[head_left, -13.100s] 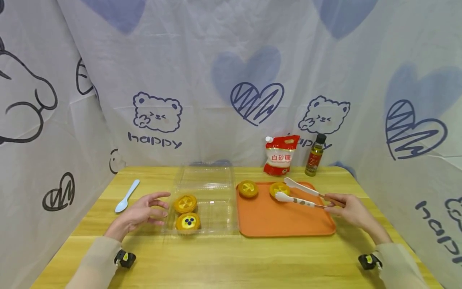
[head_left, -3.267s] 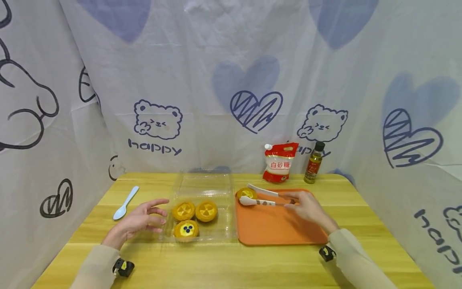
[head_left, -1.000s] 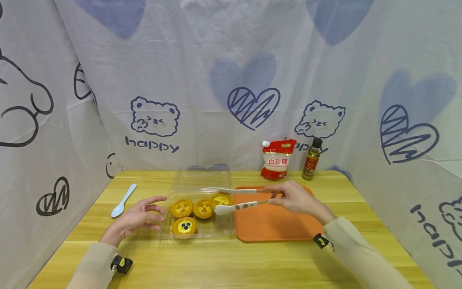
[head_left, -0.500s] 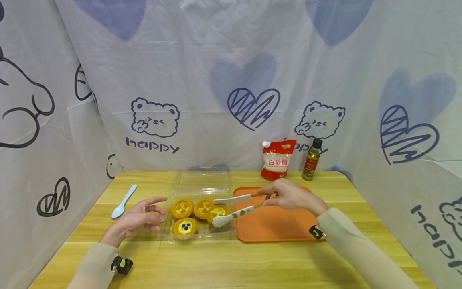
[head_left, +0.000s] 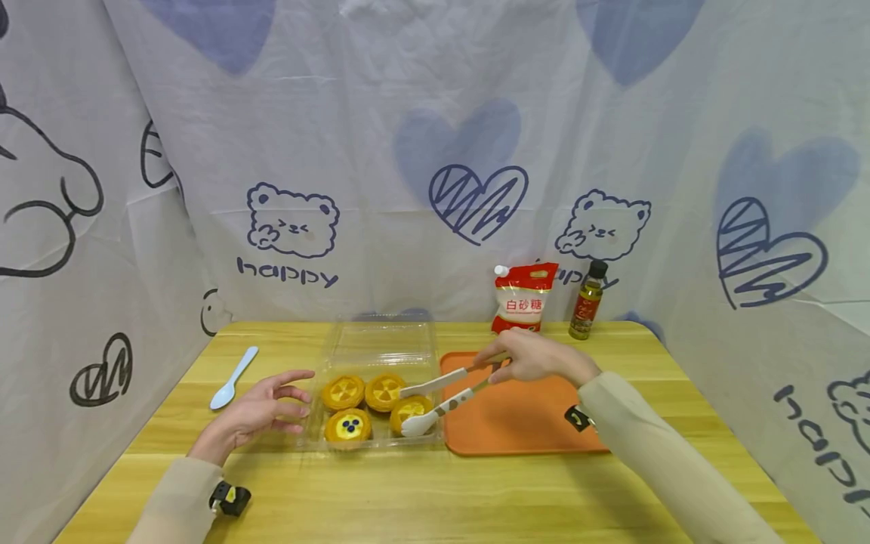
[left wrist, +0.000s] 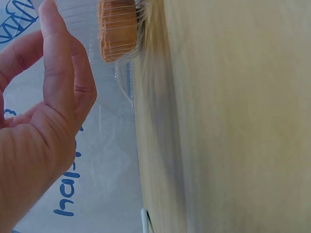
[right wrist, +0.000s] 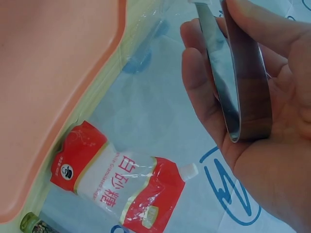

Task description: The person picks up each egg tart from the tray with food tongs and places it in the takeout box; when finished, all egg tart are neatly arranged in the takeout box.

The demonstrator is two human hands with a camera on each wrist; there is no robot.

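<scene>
My right hand (head_left: 533,357): fingers and thumb curled round the handle end of white-tipped tongs (head_left: 454,406) with brown-spotted arms; the wrist view shows their bent metal end lying by my palm.
Tongs' tips: apart, reaching down and to my left from above the tray into the container, one on either side of a round golden egg tart with a yellow top (head_left: 405,409); whether they press its crust or merely flank it, I can't quite tell.
That tart: in the front right part of the container.
My left hand (head_left: 261,412): relaxed, fingers apart and gently bent, just beside the container's left wall.
Container: a clear plastic clamshell (head_left: 381,440), its transparent lid (head_left: 384,340) folded back behind the base.
Other tarts: a golden one with a cross-patterned top (head_left: 343,393) at back left, a similar golden one (head_left: 384,391) to its right, and a pale-centred one with three blue berries (head_left: 349,427) at front left.
Tray: flat orange, rounded corners (head_left: 516,423), on the table just right of the container.
Behind the tray: a red-and-white plastic sugar pouch with a white cap (head_left: 523,298), upright, and right of it a black-capped bottle with a red label (head_left: 587,306).
Spoon: pale blue plastic (head_left: 234,378), lying beyond my left hand.
Table: light yellow wood grain (head_left: 381,499).
</scene>
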